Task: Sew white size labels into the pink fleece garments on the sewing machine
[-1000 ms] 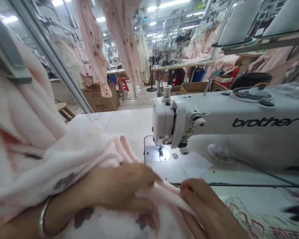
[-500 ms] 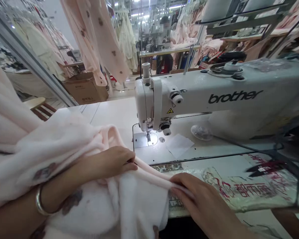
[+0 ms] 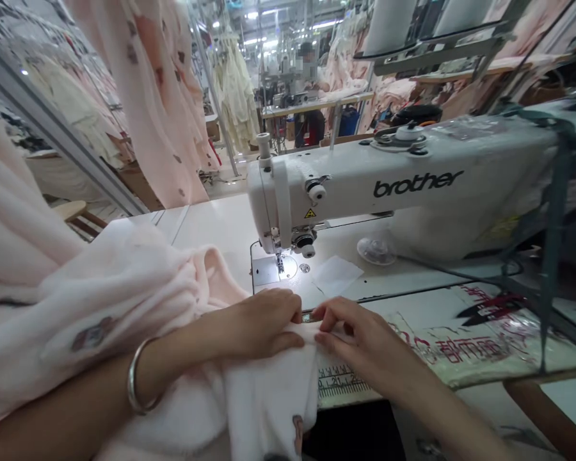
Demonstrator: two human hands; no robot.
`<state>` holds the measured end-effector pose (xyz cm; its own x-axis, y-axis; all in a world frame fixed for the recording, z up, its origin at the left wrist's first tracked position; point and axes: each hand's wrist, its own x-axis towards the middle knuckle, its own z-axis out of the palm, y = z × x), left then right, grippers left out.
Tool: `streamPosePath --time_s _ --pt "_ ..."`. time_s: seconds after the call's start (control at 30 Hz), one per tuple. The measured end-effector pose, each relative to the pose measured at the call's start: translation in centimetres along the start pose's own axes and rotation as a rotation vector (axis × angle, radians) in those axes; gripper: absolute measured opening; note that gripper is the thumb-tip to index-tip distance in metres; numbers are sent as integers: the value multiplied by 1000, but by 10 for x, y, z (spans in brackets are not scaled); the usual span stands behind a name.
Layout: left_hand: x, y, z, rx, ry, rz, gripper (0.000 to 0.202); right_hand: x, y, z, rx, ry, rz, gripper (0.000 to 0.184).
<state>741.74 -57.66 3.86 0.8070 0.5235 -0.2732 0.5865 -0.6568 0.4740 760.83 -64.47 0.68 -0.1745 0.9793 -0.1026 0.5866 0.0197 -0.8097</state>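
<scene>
A pale pink, fluffy fabric piece (image 3: 139, 275) with brown printed motifs drapes over the left side of the table and down its front edge. My left hand (image 3: 264, 323), with a silver bangle on the wrist, is closed on the fabric's edge. Right beside it, my right hand (image 3: 350, 333) pinches the same edge between thumb and fingers. Both hands are just in front of a white Brother sewing machine (image 3: 336, 186). Its lit presser foot (image 3: 280, 262) stands over the metal plate with no fabric under it.
A small white sheet (image 3: 338, 275) and a clear round dish (image 3: 377, 251) lie by the machine. Dark scissors (image 3: 492, 308) rest at the right. A ruler strip (image 3: 340, 381) runs along the front edge. Garments hang behind, and a person (image 3: 310, 83) sits at a far table.
My left hand has slid right along the fabric edge, and my right hand has come slightly left and up, so they now nearly meet. The view has shifted somewhat.
</scene>
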Motion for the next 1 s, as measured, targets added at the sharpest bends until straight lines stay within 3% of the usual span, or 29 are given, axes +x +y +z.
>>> streamPosePath --time_s 0.2,0.53,0.67,0.8,1.0 --pt "-8 -6 -12 -244 -12 -17 19 9 -7 -11 268 -131 94 15" --pt "-7 -10 4 -368 131 -144 29 12 -9 -9 152 -22 70 17" --pt "-5 -8 7 -418 192 -144 19 10 -12 -25 164 -108 14 13" --pt "-7 -2 9 -373 258 -125 15 10 -18 -38 123 -204 69 32" --pt "-7 -6 9 -409 250 -179 19 24 -9 -25 161 -266 145 18"
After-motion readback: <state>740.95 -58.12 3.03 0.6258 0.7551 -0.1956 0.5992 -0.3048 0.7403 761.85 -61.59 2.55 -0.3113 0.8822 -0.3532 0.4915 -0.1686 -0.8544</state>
